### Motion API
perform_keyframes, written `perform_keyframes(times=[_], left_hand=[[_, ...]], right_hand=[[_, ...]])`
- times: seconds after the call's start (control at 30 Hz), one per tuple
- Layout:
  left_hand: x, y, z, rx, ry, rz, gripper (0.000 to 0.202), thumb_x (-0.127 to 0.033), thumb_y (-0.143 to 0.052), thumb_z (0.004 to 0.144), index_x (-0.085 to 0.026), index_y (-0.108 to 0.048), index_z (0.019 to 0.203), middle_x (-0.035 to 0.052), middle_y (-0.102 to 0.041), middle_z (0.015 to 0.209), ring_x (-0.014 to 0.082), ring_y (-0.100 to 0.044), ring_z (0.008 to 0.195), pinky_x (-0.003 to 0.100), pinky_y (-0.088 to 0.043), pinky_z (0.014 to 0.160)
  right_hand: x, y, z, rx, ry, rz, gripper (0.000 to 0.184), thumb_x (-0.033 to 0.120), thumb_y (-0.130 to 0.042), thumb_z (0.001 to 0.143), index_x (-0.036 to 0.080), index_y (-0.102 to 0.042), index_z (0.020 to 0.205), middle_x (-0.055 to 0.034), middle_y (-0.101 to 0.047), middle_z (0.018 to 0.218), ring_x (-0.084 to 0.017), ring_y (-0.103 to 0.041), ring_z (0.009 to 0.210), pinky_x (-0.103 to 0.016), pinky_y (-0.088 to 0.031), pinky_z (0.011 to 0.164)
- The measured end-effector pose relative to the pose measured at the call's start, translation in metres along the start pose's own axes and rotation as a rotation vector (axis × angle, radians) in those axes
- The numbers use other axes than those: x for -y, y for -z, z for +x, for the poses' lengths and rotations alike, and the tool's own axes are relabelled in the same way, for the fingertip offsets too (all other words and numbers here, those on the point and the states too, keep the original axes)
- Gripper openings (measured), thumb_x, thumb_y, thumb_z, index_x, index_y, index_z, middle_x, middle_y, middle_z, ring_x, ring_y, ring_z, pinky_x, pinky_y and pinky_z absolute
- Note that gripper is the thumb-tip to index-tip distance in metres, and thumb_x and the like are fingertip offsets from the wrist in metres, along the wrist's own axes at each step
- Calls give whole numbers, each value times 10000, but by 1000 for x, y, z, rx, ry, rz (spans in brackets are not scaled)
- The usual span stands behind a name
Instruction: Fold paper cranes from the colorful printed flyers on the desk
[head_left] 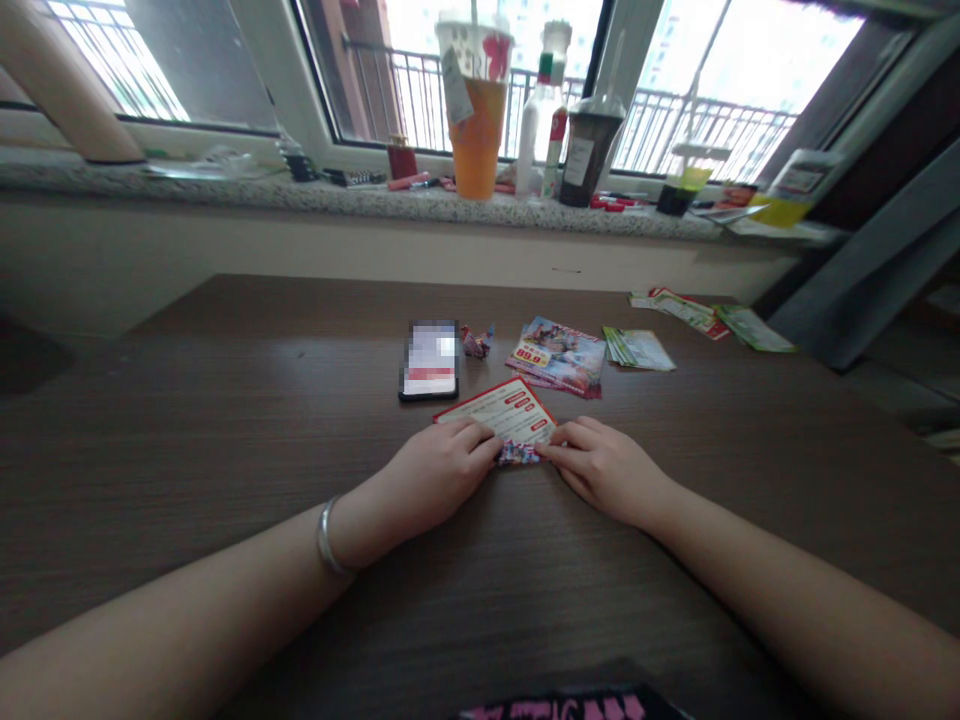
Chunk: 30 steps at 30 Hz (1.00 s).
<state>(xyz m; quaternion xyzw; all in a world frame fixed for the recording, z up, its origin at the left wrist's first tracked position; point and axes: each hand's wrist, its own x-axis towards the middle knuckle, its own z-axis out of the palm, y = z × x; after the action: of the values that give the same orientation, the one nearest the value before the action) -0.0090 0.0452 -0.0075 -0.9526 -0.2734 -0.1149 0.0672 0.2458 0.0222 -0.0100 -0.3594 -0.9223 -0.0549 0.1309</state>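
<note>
A printed leaflet with a cream face and red border lies on the brown table. Along its near side, a narrow strip is folded over and shows a colourful printed back. My left hand, with a silver bangle at the wrist, presses on the left end of this fold, fingers curled and close together. At the right end, the fingers of my right hand pinch the leaflet's corner and fold. Parts of the leaflet's edges are hidden beneath my fingers.
Beyond the leaflet lie a phone, a small folded paper piece, colourful flyers and green-white papers. More papers lie at the back right. The windowsill holds an orange drink cup, bottles and a dark cup.
</note>
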Motion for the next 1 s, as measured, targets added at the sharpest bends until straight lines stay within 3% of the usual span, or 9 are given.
perform_keyframes(times=[0.13, 0.53, 0.67, 0.8, 1.0], left_hand=[[-4, 2, -1, 22, 22, -11, 301, -200, -472, 918, -166, -587, 1194, 136, -628, 1058, 265, -609, 968, 435, -541, 813], [-16, 12, -5, 116, 73, -15, 578, -526, -546, 859, -209, -478, 1338, 176, -535, 1238, 351, -531, 1118, 504, -474, 900], [-16, 11, -7, 78, 83, -35, 595, -538, -566, 845, -220, -482, 1341, 166, -533, 1260, 345, -507, 1174, 500, -441, 956], [-15, 9, -8, 41, 33, -50, 612, -543, -536, 861, -191, -474, 1358, 151, -489, 1364, 345, -395, 1307, 488, -366, 1052], [-15, 9, -6, 94, -17, -80, 608, -529, -493, 885, -127, -483, 1341, 144, -536, 1325, 306, -484, 1217, 445, -371, 1058]], right_hand=[[1, 1, 1, 2, 3, -17, 276, 189, -501, 917, 190, -662, 1141, -87, -643, 947, -191, -542, 837, -327, -500, 743], [3, 4, 1, 18, 18, -103, 277, 219, -510, 922, 191, -648, 1161, -83, -644, 936, -195, -530, 822, -315, -467, 699], [5, 3, 0, 11, 30, -133, 268, 225, -515, 926, 182, -648, 1155, -88, -649, 943, -195, -533, 830, -317, -458, 703], [6, 3, 0, 7, 32, -168, 252, 221, -499, 936, 180, -654, 1131, -83, -644, 918, -196, -531, 820, -318, -448, 688], [6, 2, 0, 21, 40, -189, 265, 230, -497, 938, 176, -636, 1158, -73, -628, 872, -193, -523, 782, -315, -436, 654]])
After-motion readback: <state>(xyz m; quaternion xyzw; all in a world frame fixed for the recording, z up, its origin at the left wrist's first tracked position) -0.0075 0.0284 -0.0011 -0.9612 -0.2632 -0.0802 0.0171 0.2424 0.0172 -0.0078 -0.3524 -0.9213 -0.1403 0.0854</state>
